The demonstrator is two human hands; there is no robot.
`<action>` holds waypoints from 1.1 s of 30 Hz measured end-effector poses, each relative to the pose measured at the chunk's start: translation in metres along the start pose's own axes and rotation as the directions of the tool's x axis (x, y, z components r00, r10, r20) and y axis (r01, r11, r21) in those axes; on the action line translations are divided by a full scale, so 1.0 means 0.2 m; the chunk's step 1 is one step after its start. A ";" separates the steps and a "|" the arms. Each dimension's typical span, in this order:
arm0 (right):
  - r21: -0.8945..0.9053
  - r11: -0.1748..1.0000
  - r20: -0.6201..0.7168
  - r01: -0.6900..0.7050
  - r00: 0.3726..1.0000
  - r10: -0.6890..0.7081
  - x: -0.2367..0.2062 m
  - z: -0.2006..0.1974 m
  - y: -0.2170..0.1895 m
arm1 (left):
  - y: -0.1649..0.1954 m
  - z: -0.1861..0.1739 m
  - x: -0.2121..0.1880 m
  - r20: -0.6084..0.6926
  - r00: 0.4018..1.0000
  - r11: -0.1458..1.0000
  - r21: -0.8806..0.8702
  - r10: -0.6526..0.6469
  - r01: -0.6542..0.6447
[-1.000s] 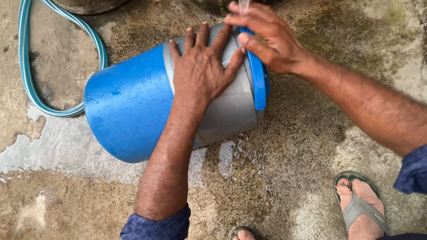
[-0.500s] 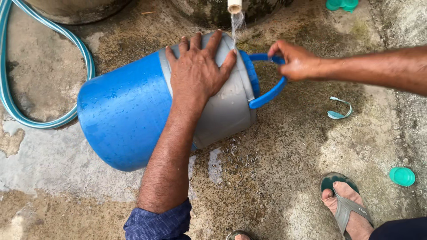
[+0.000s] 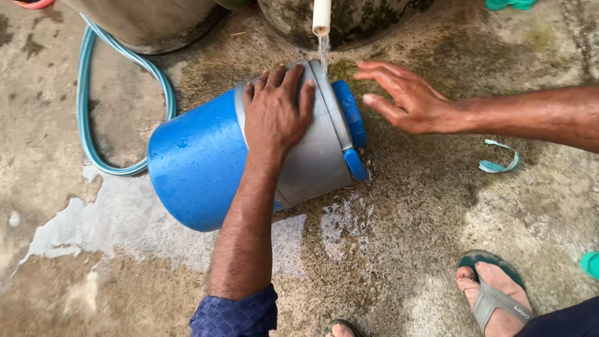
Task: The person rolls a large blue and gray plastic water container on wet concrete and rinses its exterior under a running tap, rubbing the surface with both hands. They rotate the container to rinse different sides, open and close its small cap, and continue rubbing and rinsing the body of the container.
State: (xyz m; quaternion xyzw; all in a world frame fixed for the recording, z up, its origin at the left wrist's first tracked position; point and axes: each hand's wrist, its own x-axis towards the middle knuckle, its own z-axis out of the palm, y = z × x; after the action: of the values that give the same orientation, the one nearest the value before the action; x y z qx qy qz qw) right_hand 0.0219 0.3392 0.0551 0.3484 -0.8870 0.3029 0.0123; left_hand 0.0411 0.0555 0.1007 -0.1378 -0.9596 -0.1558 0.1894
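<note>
A blue plastic water cooler jug (image 3: 193,156) with a grey upper band lies on its side on wet concrete. My left hand (image 3: 274,112) presses flat on the grey band, fingers spread. The jug's blue handle (image 3: 350,128) lies folded against its top end. My right hand (image 3: 409,100) hovers open just right of that end, fingers spread, holding nothing. A white pipe (image 3: 321,15) above pours a thin stream of water onto the jug's top edge.
A light blue hose (image 3: 87,118) curves along the left. Large round containers (image 3: 150,22) stand at the back. A torn teal strip (image 3: 499,163) lies on the right. My sandalled foot (image 3: 490,290) is at the lower right. A teal cap (image 3: 589,262) sits at the right edge.
My right hand has let go of the blue handle, which has dropped against the jug's top. The view has shifted, so the jug sits further right in frame.
</note>
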 end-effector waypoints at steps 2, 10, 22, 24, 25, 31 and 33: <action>-0.039 0.995 -0.007 0.088 0.996 -0.089 0.11 0.01 -0.08 | 0.01 0.00 0.00 -0.002 0.999 0.998 -0.048 -0.044 0.044; -0.028 0.950 -0.087 0.312 0.946 -0.313 0.23 0.24 -0.31 | 0.06 -0.04 -0.06 -0.068 0.926 0.915 0.143 -0.371 0.377; 0.159 0.929 -0.061 0.333 0.943 -0.327 0.43 0.26 -0.16 | -0.02 -0.07 -0.17 0.029 0.957 0.930 0.244 -0.289 0.274; 0.165 0.921 -0.056 0.354 0.935 -0.349 0.50 0.29 -0.09 | -0.02 -0.08 -0.18 0.048 0.957 0.935 0.232 -0.286 0.268; 0.167 0.915 -0.053 0.367 0.930 -0.363 0.55 0.31 -0.04 | -0.01 -0.08 -0.19 0.056 0.956 0.937 0.226 -0.286 0.267; 0.668 0.584 0.519 -0.461 0.851 0.078 0.78 0.51 0.38 | 0.07 -0.17 -0.33 0.069 0.981 0.964 0.211 -0.181 0.163; 0.676 0.387 0.631 -0.627 0.764 0.135 0.73 0.59 0.44 | 0.09 -0.18 -0.37 0.075 0.981 0.962 0.218 -0.181 0.161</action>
State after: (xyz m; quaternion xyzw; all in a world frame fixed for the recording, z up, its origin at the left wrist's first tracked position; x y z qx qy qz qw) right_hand -0.1215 0.2356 -0.0544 0.1452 -0.6408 0.6009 -0.4553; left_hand 0.1243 0.0430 0.1074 -0.0406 -0.9869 -0.0621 0.1435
